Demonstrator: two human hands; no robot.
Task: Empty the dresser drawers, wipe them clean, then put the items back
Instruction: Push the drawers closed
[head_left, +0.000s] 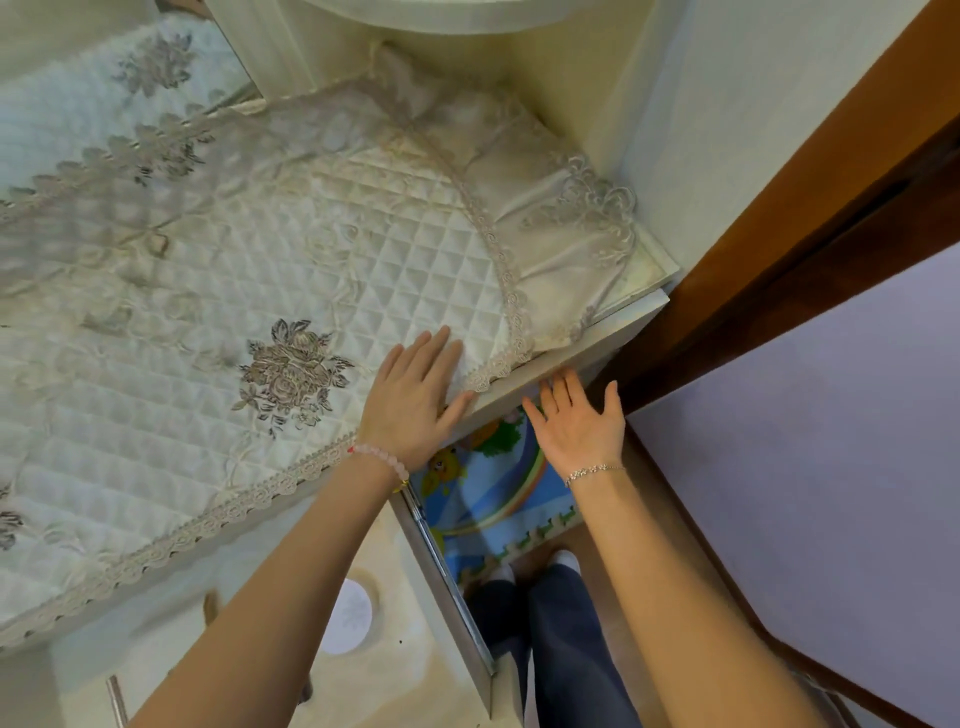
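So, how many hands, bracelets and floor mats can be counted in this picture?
Hands: 2, the left hand and the right hand
Bracelets: 2, the pink bead bracelet and the silver chain bracelet
Floor mats: 1, the colourful floor mat
Total: 5

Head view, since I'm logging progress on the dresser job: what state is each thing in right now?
Left hand: open, flat on the cloth, holding nothing.
Right hand: open, palm up, fingers straight, fingertips at the dresser top's edge.
Dresser top: covered by the cloth.
Quilted cloth: spread out, lace trim hanging over the front edge.
Play mat: flat on the floor.
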